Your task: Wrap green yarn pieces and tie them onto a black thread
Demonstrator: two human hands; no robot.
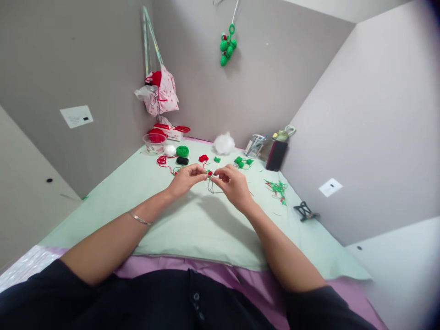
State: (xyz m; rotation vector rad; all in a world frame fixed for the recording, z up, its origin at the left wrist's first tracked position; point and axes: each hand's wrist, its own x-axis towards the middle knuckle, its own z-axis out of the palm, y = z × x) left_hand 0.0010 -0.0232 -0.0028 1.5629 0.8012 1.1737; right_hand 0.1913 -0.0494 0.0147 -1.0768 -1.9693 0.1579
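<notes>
Over the middle of the table, my left hand (187, 179) pinches a small red and green crocheted piece (209, 173) between thumb and fingers. My right hand (235, 184) closes on the right edge of that piece with a bent thumb and forefinger. Whether a needle is also in those fingers is too small to tell. A dark thread (211, 187) hangs in a loop below the piece. Just beyond the hands lie a red crocheted piece (203, 158), a small green one (217, 159) and a black thread spool (182, 161).
Green yarn ball (182, 151), red yarn (162, 160), plastic tub (154, 145) and tissue box (173, 133) stand back left. White stuffing (224, 144), a pen holder (255, 146), a bottle (277, 151) and green pieces (243, 162) are back right. Yarn scraps (276, 189) and a hair claw (305, 211) lie right.
</notes>
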